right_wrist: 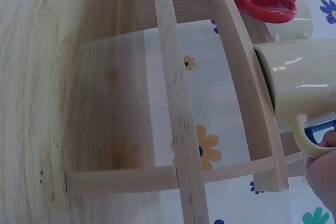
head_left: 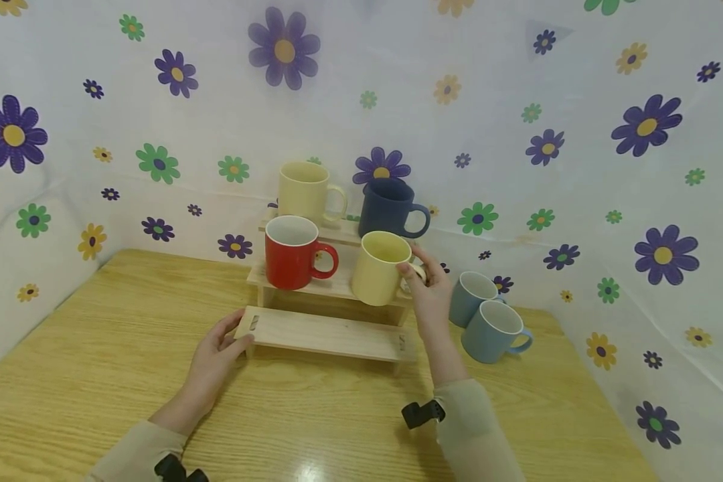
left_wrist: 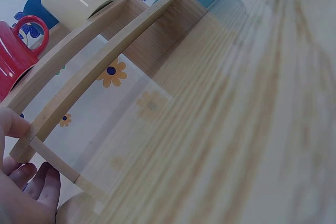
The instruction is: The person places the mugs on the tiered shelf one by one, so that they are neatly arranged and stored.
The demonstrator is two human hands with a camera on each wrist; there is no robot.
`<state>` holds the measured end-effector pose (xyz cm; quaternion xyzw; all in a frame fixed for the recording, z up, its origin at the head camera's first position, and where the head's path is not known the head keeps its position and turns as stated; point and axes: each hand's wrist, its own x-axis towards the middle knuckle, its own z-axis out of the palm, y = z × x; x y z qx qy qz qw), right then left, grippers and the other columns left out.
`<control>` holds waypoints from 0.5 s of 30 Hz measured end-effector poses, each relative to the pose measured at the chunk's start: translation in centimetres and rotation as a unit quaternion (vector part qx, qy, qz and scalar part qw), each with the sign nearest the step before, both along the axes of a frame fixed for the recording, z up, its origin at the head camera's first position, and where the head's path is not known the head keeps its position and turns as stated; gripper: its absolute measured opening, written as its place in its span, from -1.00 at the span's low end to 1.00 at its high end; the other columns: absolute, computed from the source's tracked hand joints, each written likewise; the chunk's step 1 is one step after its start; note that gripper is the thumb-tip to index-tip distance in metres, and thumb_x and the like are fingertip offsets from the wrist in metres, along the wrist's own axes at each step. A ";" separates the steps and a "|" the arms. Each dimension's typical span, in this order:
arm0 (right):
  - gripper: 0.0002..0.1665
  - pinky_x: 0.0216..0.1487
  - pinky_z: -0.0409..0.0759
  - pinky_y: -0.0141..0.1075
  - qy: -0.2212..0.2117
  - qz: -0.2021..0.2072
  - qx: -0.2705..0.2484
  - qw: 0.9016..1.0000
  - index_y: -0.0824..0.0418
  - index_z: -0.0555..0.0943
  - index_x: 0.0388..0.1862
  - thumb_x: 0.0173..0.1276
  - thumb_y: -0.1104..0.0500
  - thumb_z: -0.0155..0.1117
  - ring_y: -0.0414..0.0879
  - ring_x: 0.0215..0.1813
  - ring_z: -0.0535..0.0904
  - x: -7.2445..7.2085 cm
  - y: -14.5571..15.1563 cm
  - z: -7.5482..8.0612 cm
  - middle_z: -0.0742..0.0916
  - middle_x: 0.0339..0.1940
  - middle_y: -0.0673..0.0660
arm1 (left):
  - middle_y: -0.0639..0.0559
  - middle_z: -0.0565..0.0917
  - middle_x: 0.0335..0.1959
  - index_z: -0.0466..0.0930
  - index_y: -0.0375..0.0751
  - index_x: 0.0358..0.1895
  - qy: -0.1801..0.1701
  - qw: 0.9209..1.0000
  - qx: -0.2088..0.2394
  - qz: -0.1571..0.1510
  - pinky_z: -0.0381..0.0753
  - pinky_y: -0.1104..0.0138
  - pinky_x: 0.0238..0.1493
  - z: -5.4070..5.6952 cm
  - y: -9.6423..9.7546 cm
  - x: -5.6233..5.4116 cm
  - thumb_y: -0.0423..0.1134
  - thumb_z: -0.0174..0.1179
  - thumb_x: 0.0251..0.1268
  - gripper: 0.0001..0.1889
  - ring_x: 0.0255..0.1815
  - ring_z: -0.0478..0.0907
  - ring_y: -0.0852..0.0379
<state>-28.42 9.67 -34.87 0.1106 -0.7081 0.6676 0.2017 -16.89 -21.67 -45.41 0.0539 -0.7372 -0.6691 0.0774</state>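
My right hand (head_left: 429, 288) grips the handle of a pale yellow mug (head_left: 376, 278) at the right end of the middle tier of a wooden step rack (head_left: 331, 335). The mug's base is at that tier's front edge; whether it rests fully there I cannot tell. My left hand (head_left: 213, 355) holds the left end of the lowest board (left_wrist: 68, 95), thumb on top and fingers beside or below it. A red mug (head_left: 290, 258) with a white inside stands at the left of the middle tier. Above stand a cream mug (head_left: 302, 191) and a dark blue mug (head_left: 385, 211).
Two light blue mugs (head_left: 491, 335) stand close together on the wooden table (head_left: 313, 422), right of the rack. A white flower-patterned sheet (head_left: 349, 100) hangs behind and at both sides. Black straps with small devices (head_left: 423, 414) are on both sleeves.
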 end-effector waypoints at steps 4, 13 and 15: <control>-0.44 -0.34 0.37 -0.46 -0.009 0.026 0.039 0.999 0.09 0.52 0.26 0.28 0.04 0.32 -0.18 -0.28 0.36 0.3 0.5 -0.1 0.50 -0.31 0.02 | -0.11 0.24 0.41 0.16 -0.15 0.46 -0.001 1.000 -0.002 0.001 0.44 0.54 -0.07 0.1 0.0 0.0 -0.11 0.14 0.39 -0.36 0.00 0.43 0.27; -0.41 0.06 0.39 -0.21 -0.002 0.046 0.151 0.987 0.20 0.37 0.37 0.39 0.18 0.22 -0.04 0.06 0.37 1.4 2.6 -0.4 0.48 0.15 0.22 | -0.10 0.25 0.41 0.17 -0.14 0.46 -0.007 1.000 -0.009 0.006 0.44 0.53 -0.07 0.3 0.2 0.1 -0.11 0.14 0.39 -0.37 0.02 0.42 0.26; -0.39 0.15 0.37 -0.11 -0.004 0.051 0.165 0.985 0.26 0.34 0.38 0.39 0.22 0.22 0.03 0.12 0.36 1.7 3.2 -0.4 0.45 0.18 0.26 | -0.10 0.24 0.41 0.16 -0.14 0.46 -0.009 1.000 -0.010 0.007 0.44 0.54 -0.07 0.4 0.2 0.1 -0.11 0.14 0.39 -0.36 0.02 0.42 0.26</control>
